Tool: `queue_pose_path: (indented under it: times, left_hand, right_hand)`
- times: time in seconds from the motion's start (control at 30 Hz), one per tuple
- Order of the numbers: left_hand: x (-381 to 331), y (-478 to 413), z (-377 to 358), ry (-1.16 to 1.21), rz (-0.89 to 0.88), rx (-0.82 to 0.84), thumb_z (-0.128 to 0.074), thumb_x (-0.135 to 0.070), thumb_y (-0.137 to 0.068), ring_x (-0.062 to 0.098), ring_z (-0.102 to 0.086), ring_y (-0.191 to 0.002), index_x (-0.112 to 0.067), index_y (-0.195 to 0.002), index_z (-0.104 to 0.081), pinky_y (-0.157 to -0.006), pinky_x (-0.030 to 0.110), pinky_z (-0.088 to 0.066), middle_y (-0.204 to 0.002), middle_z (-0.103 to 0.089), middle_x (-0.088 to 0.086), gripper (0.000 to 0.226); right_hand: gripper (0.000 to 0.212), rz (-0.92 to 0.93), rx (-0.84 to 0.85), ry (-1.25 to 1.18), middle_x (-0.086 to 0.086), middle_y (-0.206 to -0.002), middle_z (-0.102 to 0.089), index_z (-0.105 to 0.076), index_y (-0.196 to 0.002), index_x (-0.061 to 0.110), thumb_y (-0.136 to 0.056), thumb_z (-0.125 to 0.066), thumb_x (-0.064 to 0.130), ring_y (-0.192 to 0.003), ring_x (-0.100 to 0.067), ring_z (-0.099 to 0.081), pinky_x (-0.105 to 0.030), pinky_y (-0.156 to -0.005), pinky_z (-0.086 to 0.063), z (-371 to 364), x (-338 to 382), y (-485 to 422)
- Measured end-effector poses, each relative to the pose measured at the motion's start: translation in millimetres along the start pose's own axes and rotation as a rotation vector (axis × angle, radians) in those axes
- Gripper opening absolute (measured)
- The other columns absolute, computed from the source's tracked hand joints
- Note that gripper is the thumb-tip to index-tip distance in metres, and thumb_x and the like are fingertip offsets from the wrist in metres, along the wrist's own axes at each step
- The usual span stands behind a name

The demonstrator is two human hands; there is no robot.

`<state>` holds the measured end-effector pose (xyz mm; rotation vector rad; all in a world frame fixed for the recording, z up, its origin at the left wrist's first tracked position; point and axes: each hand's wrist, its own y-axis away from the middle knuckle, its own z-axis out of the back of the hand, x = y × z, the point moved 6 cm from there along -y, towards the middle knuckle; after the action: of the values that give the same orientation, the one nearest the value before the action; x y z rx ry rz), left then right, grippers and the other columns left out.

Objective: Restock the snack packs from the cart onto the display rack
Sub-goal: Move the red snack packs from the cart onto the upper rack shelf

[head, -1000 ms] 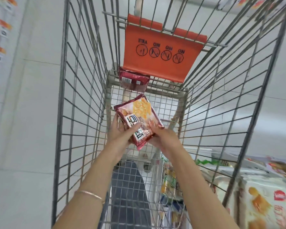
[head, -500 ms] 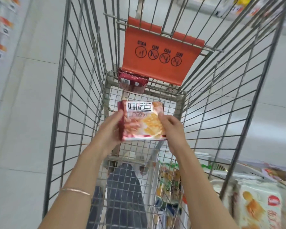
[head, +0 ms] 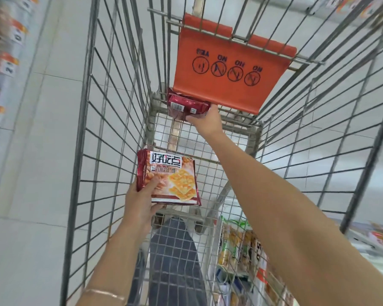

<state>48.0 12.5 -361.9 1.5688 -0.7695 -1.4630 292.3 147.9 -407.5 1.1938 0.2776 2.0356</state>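
Note:
I look down into a wire shopping cart (head: 111, 138). My left hand (head: 142, 199) grips a red cracker pack (head: 173, 180) with white lettering by its lower left corner, front face up, over the cart's middle. My right hand (head: 206, 121) reaches to the cart's far end and grips the lower right edge of a dark red snack pack (head: 184, 106) lying under the orange seat flap (head: 228, 69). This pack shows its back with barcodes.
Shelf edges with orange price tags (head: 11, 62) run along the left. More snack packs (head: 241, 246) on a display stand show through the cart's right side at the lower right. White floor tiles surround the cart.
Both hands held the cracker pack and turned it face up. My right hand has since let go of it and reached forward to the dark red pack at the cart's far end.

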Motion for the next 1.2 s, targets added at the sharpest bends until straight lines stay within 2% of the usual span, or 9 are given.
queue_pose_path:
  times: [0.17,0.3,0.4,0.5,0.6,0.77,0.93,1.03,1.2]
  left_hand:
    - [-2,-2,4,0.008,0.015,-0.009,-0.064,-0.016,-0.096,0.024,-0.068,-0.107,-0.014,-0.127,-0.063,-0.096,0.049,-0.054,-0.113,-0.073,0.007,0.031]
    - [-3,-1,8,-0.030,-0.032,-0.023,-0.062,-0.027,-0.097,0.017,-0.071,-0.099,-0.019,-0.124,-0.063,-0.075,0.034,-0.058,-0.111,-0.074,0.003,0.028]
    - [-3,6,2,-0.081,-0.045,-0.008,-0.051,-0.044,-0.100,0.011,-0.074,-0.087,-0.022,-0.122,-0.062,-0.063,0.025,-0.057,-0.107,-0.074,0.001,0.033]
    - [-6,16,-14,-0.104,-0.035,0.025,-0.043,-0.050,-0.100,0.008,-0.074,-0.072,-0.021,-0.110,-0.064,-0.053,0.024,-0.056,-0.098,-0.075,0.003,0.037]
    - [-15,31,-31,-0.103,-0.013,0.079,-0.040,-0.061,-0.097,0.019,-0.074,-0.090,-0.021,-0.116,-0.065,-0.070,0.037,-0.059,-0.104,-0.076,0.007,0.050]
    - [-47,60,-42,-0.184,-0.043,0.207,-0.039,-0.074,-0.083,0.026,-0.065,-0.113,-0.023,-0.124,-0.061,-0.086,0.044,-0.055,-0.117,-0.071,0.007,0.070]
    - [-96,109,-51,-0.202,-0.023,0.346,-0.031,-0.059,-0.099,0.030,-0.068,-0.095,-0.011,-0.106,-0.062,-0.090,0.046,-0.052,-0.096,-0.074,0.017,0.058]
    - [-134,149,-43,-0.247,-0.004,0.460,-0.032,-0.064,-0.096,0.037,-0.067,-0.099,-0.003,-0.115,-0.060,-0.087,0.051,-0.054,-0.104,-0.072,0.026,0.070]
    - [-199,213,-16,-0.404,-0.007,0.659,-0.028,-0.082,-0.084,0.036,-0.072,-0.098,-0.002,-0.118,-0.063,-0.069,0.047,-0.059,-0.106,-0.073,0.024,0.093]
  right_hand:
    - [0.052,0.134,-0.100,0.178,-0.007,-0.114,-0.064,-0.061,-0.119,0.014,-0.076,-0.084,0.033,-0.108,-0.025,-0.058,-0.037,-0.091,-0.049,-19,-10,-3]
    - [0.034,0.354,-0.236,0.185,0.000,-0.108,-0.065,-0.060,-0.104,0.020,-0.078,-0.079,0.012,-0.105,-0.020,-0.058,-0.060,-0.107,-0.038,10,-27,64]
    - [0.056,0.681,-0.518,0.265,-0.007,-0.129,-0.051,-0.056,-0.113,0.014,-0.068,-0.078,-0.010,-0.130,-0.025,-0.043,-0.073,-0.115,-0.014,45,-23,153]
    - [0.074,0.732,-0.570,0.231,-0.009,-0.137,-0.041,-0.052,-0.117,0.015,-0.059,-0.073,-0.024,-0.139,-0.026,-0.035,-0.073,-0.114,-0.014,56,-26,203]
    - [0.079,0.746,-0.527,0.211,-0.009,-0.141,-0.039,-0.051,-0.121,0.014,-0.059,-0.076,-0.027,-0.140,-0.029,-0.036,-0.069,-0.113,-0.025,66,-25,228]
    - [0.060,0.573,-0.450,-0.033,-0.012,-0.141,-0.046,-0.051,-0.125,0.013,-0.075,-0.076,-0.010,-0.136,-0.022,-0.043,-0.042,-0.111,-0.041,114,-1,252]
    - [0.047,0.450,-0.455,-0.146,-0.003,-0.112,-0.060,-0.051,-0.120,0.017,-0.083,-0.079,0.011,-0.100,-0.019,-0.062,-0.035,-0.090,-0.054,175,48,280]
    - [0.049,0.519,-0.544,-0.167,-0.004,-0.112,-0.059,-0.053,-0.114,0.021,-0.079,-0.083,0.007,-0.097,-0.024,-0.063,-0.020,-0.084,-0.054,217,94,322]
    - [0.044,1.023,-0.507,0.194,-0.015,-0.132,-0.055,-0.049,-0.119,0.014,-0.085,-0.075,0.027,-0.117,-0.034,-0.061,-0.038,-0.093,-0.057,225,176,435]
